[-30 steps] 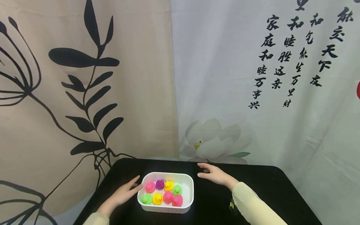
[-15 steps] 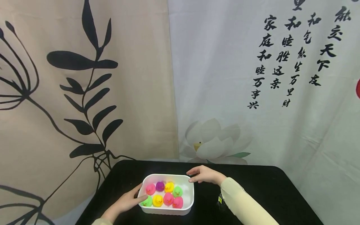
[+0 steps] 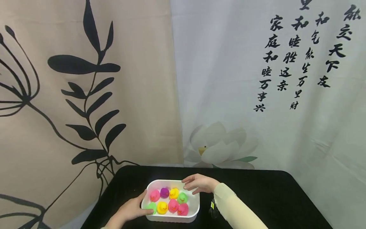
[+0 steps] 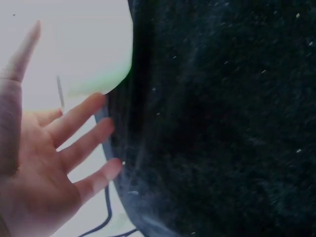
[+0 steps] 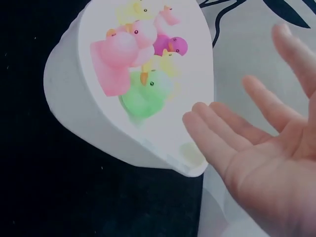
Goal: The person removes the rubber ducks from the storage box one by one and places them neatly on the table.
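A white plastic tub (image 3: 171,219) holds several small rubber ducks: a purple duck (image 3: 164,192), yellow ones such as this yellow duck (image 3: 162,207), a green duck (image 3: 182,197) and pink ones like this pink duck (image 3: 173,205). My left hand (image 3: 130,209) is at the tub's left side, thumb across the front left corner in front of another green duck; its fingers look straight and spread in the left wrist view. Over the tub's back right corner reaches my right hand (image 3: 201,183), fingers extended and holding nothing, close to the rim in the right wrist view.
A black-covered table (image 3: 257,200) bears the tub. Under the right sleeve lies a small dark object (image 3: 213,210) with a yellow-green mark. Behind the table hang a beige curtain (image 3: 143,95) with plant prints and a pale curtain (image 3: 217,79) with dark characters.
My right hand has moved left, from beside the tub to over its back right corner. My left hand has come in against the tub's left side, thumb over the rim. The ducks stay put.
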The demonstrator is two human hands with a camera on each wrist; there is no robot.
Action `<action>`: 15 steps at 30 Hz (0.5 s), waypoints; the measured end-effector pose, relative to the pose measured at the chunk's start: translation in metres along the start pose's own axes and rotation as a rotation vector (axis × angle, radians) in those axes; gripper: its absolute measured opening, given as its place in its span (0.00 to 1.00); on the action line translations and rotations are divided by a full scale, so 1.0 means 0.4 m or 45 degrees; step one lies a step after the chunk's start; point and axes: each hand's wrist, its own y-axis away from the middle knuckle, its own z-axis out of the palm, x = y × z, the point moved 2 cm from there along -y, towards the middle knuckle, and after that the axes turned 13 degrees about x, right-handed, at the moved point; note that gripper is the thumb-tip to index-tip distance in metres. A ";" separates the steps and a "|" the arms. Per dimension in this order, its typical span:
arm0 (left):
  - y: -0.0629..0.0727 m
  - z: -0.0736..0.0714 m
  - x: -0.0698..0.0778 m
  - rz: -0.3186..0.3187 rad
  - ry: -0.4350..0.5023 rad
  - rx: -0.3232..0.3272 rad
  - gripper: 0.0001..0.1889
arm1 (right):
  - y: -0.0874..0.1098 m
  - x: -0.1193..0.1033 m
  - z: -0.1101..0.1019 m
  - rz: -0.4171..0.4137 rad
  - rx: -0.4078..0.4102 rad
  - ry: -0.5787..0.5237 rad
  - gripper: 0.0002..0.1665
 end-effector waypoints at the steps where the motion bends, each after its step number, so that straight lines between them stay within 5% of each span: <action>1: -0.001 -0.003 0.002 0.014 -0.006 -0.019 0.57 | -0.003 0.003 0.004 0.012 0.010 -0.002 0.28; 15: -0.006 -0.009 0.000 0.015 -0.093 -0.073 0.60 | -0.058 0.039 0.061 0.093 0.088 0.160 0.25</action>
